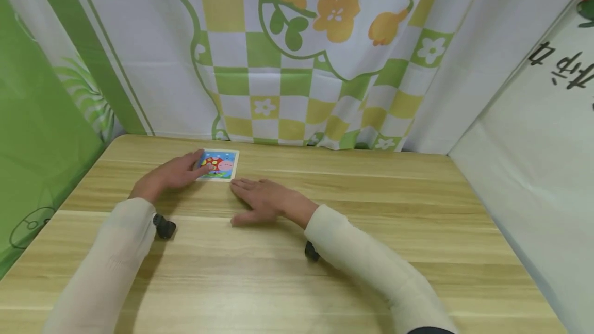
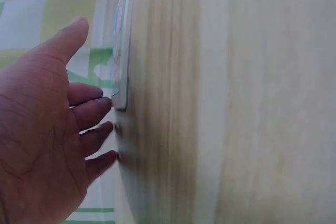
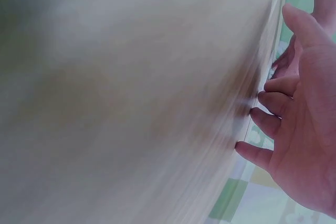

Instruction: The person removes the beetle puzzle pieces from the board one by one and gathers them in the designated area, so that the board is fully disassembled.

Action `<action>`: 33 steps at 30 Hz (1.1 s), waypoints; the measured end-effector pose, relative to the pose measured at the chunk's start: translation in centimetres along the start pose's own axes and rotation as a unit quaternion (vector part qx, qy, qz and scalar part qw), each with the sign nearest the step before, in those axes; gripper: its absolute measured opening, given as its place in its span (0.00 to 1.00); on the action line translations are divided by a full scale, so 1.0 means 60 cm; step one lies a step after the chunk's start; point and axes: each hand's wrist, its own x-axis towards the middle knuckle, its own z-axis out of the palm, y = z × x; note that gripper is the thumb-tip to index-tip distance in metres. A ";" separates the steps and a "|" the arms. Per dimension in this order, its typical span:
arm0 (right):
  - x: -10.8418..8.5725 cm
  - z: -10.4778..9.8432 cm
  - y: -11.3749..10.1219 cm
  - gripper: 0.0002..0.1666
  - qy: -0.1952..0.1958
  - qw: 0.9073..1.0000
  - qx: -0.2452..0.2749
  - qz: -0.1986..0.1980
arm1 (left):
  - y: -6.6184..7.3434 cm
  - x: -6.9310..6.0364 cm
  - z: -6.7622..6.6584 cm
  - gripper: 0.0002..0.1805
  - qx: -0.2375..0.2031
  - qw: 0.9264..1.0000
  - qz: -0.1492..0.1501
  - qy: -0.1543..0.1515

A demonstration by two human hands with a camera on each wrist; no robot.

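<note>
Picture board [image 1: 224, 171] holds a cartoon ladybug [image 1: 220, 163] inside its white border [image 1: 236, 165].

Checked curtain [image 1: 264, 86] behind wood-grain table [image 1: 232, 267]

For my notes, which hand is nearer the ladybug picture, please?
Left: the left hand overlaps the ladybug picture at left; the right hand is by its near right corner.

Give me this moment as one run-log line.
picture card: on table | left hand: fingers at card's left edge, thumb over it | right hand: fingertips by card's near right corner, contact unclear
</note>
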 end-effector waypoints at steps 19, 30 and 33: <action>-0.120 0.020 0.032 0.55 0.009 0.999 0.032 0.010 | 0.071 0.000 0.044 0.50 -0.001 0.997 0.075 -0.025; -0.176 0.033 0.034 0.56 0.012 0.999 0.041 0.021 | 0.101 -0.015 0.061 0.49 0.014 0.993 0.112 -0.037; -0.187 0.038 0.032 0.56 0.014 0.999 0.041 0.015 | 0.107 -0.020 0.066 0.49 0.025 0.992 0.119 -0.040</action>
